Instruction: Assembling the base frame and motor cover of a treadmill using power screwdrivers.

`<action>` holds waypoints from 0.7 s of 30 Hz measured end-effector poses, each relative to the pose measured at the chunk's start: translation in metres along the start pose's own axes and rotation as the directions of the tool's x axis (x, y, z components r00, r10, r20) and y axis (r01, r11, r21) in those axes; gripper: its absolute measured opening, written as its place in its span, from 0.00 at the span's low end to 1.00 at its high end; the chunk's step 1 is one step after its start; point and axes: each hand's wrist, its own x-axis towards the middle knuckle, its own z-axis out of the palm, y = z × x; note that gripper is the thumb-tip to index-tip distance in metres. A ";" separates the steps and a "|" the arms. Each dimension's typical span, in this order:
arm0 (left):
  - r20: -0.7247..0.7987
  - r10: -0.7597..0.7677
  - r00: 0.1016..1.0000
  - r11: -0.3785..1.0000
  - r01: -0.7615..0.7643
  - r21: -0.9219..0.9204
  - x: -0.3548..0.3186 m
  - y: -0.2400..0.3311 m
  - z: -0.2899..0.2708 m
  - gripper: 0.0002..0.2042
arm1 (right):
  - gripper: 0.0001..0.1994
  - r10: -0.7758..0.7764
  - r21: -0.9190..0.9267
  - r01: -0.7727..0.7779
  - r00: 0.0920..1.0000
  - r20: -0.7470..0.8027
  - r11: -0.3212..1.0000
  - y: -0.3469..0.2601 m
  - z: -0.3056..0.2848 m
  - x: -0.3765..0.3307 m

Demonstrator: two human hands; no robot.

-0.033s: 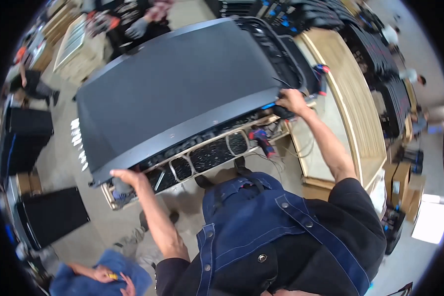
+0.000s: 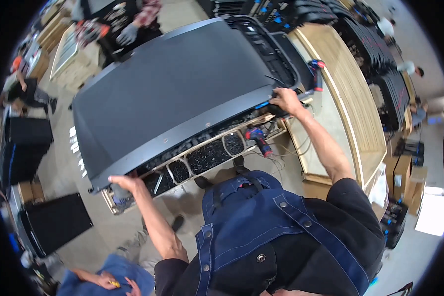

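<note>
A large dark grey panel (image 2: 177, 84) with a smooth top and bevelled edges lies over a wooden frame (image 2: 202, 160) with black speckled filling in its openings. My left hand (image 2: 126, 183) grips the panel's near left corner, thumb on top, its other fingers mostly hidden under the edge. At the near right corner, my right hand (image 2: 287, 101) is closed over the panel's edge beside a blue strip. A red and blue cordless drill (image 2: 258, 140) hangs at the frame just below my right hand. Part of the panel's dark ribbed right end is exposed.
A second power tool (image 2: 316, 75) rests by a wooden crate (image 2: 352, 93) on the right. Across the panel stands a co-worker with a gloved hand (image 2: 128, 34). Another person in blue (image 2: 108, 276) sits or crouches at lower left. Dark panels (image 2: 59, 222) stand at left.
The panel and both my hands appear slightly farther left in the view, with my grip unchanged. The co-worker across from me shows more fully.
</note>
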 end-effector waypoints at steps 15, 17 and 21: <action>-0.121 -0.014 0.992 0.954 0.050 0.295 -0.057 -0.048 0.056 0.35 | 0.09 -0.185 0.385 0.149 0.981 0.057 0.911 0.028 -0.018 -0.017; -0.146 -0.007 0.989 0.933 0.059 0.354 -0.057 -0.048 0.059 0.35 | 0.08 -0.147 0.304 0.112 0.985 0.093 0.946 0.025 -0.019 -0.013; -0.190 -0.053 0.980 0.901 0.129 0.413 -0.061 -0.052 0.076 0.34 | 0.07 -0.177 0.358 0.216 0.974 -0.138 0.908 0.042 0.011 -0.010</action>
